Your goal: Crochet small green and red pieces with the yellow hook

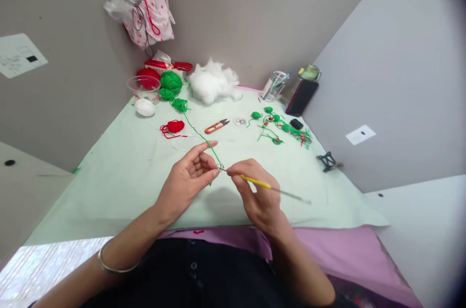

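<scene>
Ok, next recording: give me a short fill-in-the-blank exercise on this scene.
The slim tool in the right hand has a handle coloured ____.
The strand of yarn reaching the left hand is coloured ____.
The snips have a handle coloured ____.
The fluffy stuffing is coloured ____.

Missing words: yellow; green; orange; white.

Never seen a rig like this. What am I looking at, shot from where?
There is no machine: a person works bare-handed. The one picture comes from a camera on their head, looking forward and down. The left hand pinches green yarn; its strand runs back to a green bundle. The right hand holds a thin yellow-gripped tool, probably a crochet hook, its tip at the pinched yarn. On the pale green cloth lie orange snips, red yarn, white stuffing and small green yarn pieces.
</scene>
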`<state>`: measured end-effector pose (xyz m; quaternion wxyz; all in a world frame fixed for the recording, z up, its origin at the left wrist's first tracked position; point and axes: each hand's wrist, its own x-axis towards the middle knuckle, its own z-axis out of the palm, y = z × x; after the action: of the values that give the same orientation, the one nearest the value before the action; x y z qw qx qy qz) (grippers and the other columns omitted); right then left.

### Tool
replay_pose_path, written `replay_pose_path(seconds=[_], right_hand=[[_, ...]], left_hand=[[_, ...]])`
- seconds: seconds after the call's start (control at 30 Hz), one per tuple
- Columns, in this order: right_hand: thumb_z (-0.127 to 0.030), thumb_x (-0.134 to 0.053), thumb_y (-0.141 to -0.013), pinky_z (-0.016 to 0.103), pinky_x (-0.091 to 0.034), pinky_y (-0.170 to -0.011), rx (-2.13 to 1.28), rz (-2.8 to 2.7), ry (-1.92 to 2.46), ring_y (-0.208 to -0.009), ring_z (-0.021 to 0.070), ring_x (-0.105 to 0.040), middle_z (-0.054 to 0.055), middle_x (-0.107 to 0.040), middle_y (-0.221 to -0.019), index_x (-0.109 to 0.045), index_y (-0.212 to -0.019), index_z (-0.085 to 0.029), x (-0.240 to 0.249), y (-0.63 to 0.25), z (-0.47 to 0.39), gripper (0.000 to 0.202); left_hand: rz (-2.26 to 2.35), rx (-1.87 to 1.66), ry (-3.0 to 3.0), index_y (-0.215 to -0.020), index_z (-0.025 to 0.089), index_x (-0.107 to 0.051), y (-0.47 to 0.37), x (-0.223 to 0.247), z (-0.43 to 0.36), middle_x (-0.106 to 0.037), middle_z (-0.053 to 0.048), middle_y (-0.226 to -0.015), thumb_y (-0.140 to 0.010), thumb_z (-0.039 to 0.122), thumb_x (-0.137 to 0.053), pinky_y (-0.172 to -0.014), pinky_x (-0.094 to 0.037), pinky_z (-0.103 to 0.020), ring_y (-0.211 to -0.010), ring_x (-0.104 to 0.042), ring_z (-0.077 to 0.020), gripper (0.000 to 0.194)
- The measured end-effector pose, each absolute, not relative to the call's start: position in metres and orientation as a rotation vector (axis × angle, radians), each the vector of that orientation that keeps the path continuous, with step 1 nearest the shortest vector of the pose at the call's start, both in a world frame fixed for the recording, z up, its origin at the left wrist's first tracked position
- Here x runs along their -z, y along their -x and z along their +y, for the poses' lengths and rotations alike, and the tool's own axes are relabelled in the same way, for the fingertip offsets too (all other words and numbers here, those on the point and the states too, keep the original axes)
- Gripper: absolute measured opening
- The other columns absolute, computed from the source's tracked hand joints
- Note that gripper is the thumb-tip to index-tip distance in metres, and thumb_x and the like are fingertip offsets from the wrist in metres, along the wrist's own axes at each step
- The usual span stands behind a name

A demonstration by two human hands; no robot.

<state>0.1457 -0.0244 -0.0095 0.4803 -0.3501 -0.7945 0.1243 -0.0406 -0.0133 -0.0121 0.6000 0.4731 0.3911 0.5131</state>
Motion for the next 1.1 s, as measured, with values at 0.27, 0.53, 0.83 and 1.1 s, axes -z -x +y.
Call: replay_pose_path(seconds=[0.27,0.53,0.83,1.1], right_hand=[[-0.042,-0.065,-0.098,0.031,-0.054,-0.067,-1.103,-1.217,0.911,-0.066,0.0139,-0.063,0.001,-0.069,-0.08,-0.072,-0.091,-0.021,0.024,-0.144,-0.014,0.023],[-0.028,-0.058,-0.102,0.032,-0.055,-0.068,-0.811,-1.407,0.865,-0.073,0.0158,-0.067,0.003,-0.07,-0.084,-0.072,-0.101,-0.023,0.016,-0.142,-0.03,0.015],[-0.012,-0.052,-0.099,0.032,-0.05,-0.062,0.039,-2.146,0.76,-0.072,0.0189,-0.062,0.007,-0.072,-0.086,-0.065,-0.11,-0.022,-0.007,-0.141,-0.027,0.019],[-0.012,-0.048,-0.101,0.033,-0.051,-0.067,-0.19,-2.071,0.741,-0.077,0.0188,-0.064,0.005,-0.071,-0.086,-0.061,-0.108,-0.022,-0.01,-0.145,-0.029,0.018]], left_hand=[[0.836,-1.053,-1.119,-0.131,0.024,-0.069,0.046,0.012,-0.011,-0.064,0.001,-0.088,-0.083,0.021,-0.079,-0.085,-0.051,-0.031,-0.084,-0.062,-0.0147,0.049],[0.816,-1.048,-1.109,-0.129,0.025,-0.07,0.046,0.01,-0.011,-0.065,0.001,-0.088,-0.083,0.019,-0.08,-0.086,-0.052,-0.031,-0.085,-0.063,-0.0152,0.048],[0.853,-1.061,-1.257,-0.132,0.026,-0.067,0.044,0.013,-0.014,-0.064,-0.002,-0.092,-0.083,0.02,-0.078,-0.088,-0.054,-0.035,-0.088,-0.064,-0.0182,0.051],[0.87,-1.053,-1.281,-0.134,0.026,-0.064,0.046,0.014,-0.014,-0.061,-0.001,-0.094,-0.085,0.02,-0.076,-0.087,-0.053,-0.035,-0.09,-0.062,-0.0175,0.051]])
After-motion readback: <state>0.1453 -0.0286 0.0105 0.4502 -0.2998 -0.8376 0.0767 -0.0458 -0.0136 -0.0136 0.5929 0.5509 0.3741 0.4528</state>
